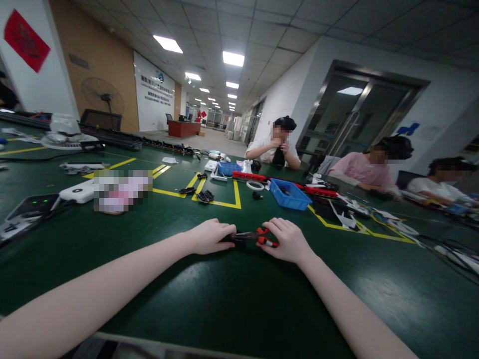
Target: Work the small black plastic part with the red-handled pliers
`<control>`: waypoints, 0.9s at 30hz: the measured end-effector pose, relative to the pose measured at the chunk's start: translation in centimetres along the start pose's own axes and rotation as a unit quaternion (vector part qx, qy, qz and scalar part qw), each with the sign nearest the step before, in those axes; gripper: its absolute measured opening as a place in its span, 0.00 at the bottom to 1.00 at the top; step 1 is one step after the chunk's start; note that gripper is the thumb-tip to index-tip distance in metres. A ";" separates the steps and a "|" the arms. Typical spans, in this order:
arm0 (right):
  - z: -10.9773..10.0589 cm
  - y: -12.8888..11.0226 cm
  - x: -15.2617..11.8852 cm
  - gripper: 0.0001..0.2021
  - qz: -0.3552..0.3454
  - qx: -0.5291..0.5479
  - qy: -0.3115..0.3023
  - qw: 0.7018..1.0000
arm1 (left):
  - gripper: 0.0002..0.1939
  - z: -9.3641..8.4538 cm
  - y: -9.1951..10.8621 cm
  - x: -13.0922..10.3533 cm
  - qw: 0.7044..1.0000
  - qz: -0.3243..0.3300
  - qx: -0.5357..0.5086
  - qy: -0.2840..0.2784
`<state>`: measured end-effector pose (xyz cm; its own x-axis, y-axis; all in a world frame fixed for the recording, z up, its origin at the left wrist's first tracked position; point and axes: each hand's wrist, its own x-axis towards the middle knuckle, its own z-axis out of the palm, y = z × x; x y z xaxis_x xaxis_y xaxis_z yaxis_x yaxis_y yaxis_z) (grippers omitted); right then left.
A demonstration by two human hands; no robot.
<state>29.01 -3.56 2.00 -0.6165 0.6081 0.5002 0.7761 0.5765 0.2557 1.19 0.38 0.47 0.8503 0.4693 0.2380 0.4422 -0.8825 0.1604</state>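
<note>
My right hand (288, 240) is closed on the red handles of a pair of pliers (262, 237), whose metal jaws point left. My left hand (214, 236) pinches a small black part (232, 237) between thumb and fingers, and the tips of the pliers meet it there. Fine detail of the part is hidden by the fingers and dark shading. Both hands are low over the green table (224, 299). Beyond them lie several small black pieces (205, 196) and a blue bin (289, 194) with dark items inside.
A second blue bin (229, 168), a white ring (255, 185) and red strips (249, 176) lie farther back. A white power bank (78, 191) and cables are at the left. Three people sit across the table; more cables and parts are at the right.
</note>
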 end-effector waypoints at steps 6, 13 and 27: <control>0.0 0.1 0.0 0.19 0.001 0.001 0.000 1.000 | 0.09 0.2 -0.2 0.0 1.000 0.007 -0.009 0.009; 0.2 0.1 0.0 0.20 -0.010 -0.002 -0.004 1.000 | 0.09 0.3 -0.2 0.1 1.000 0.008 -0.005 0.007; 0.2 0.2 0.2 0.18 -0.017 0.017 -0.016 1.000 | 0.10 0.2 -0.2 0.0 1.000 0.001 0.012 0.006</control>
<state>29.02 -3.30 1.99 -0.6466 0.6046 0.4651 0.7501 0.6150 0.2434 1.15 0.58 0.27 0.8481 0.4672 0.2499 0.4468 -0.8841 0.1365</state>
